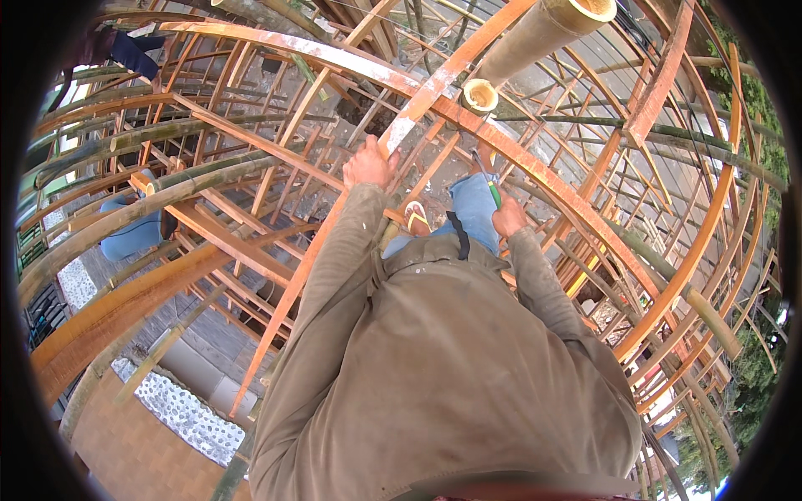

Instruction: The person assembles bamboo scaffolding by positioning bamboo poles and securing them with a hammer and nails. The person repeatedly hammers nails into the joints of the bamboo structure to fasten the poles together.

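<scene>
My left hand [371, 164] is closed around an orange-brown wooden beam [415, 108] that slants up to the right and has pale smears on its face. My right hand [509, 217] grips a tool by its green handle [494, 194], beside my bent knee in blue jeans [473, 204]. A thin part of the tool points up from the handle, too small to tell its kind. A long curved beam [535, 164] crosses ahead of both hands, under the slanting one. Below, my foot in a flip-flop [416, 218] rests among the timbers.
Thick bamboo poles [535, 42] rise at the top, one cut end [480, 96] beside the crossing beams. Wooden and bamboo members surround me, with ground far below. A person's dark sleeve [138, 54] shows upper left; another person's blue jeans [132, 230] lie below it.
</scene>
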A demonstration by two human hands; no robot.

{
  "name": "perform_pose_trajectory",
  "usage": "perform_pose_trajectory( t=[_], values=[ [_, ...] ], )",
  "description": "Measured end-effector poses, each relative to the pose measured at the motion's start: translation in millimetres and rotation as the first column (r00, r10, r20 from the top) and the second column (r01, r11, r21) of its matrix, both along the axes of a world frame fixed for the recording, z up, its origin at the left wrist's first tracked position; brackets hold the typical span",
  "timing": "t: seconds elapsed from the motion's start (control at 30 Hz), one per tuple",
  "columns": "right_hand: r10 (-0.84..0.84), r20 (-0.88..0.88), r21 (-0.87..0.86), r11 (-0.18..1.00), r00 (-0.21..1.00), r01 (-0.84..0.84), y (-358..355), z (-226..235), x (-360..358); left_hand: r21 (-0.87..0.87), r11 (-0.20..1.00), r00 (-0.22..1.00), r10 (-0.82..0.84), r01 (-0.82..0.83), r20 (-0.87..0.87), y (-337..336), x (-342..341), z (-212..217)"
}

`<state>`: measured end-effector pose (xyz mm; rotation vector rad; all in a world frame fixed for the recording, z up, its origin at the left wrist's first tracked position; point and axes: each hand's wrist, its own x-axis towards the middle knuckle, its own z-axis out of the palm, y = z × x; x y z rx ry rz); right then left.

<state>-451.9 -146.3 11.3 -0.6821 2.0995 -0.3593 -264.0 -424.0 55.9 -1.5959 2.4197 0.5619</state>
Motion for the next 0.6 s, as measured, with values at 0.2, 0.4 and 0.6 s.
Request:
perform_pose_trajectory(
  t=[0.2,0.4,0.6],
  values=[
    [0.159,-0.125,0.031,0.987,0.979,-0.157,-35.5,8.9,-29.0,-0.016,1.0,1.0,-0.001,0.001,-0.008,0.0,0.7,-3.3],
    [0.217,-0.157,0.013,0.976,0.964,-0.217,-45.4,20.2,-37.0,-0.008,1.0,1.0,0.001,-0.001,-0.027,-0.7,1.3,-2.4],
    [0.213,-0.204,0.248,0.955,0.955,-0.16,-46.7,17.4,-29.6,0.0,1.0,1.0,0.004,-0.004,-0.02,1.2,1.7,0.4]
  ],
)
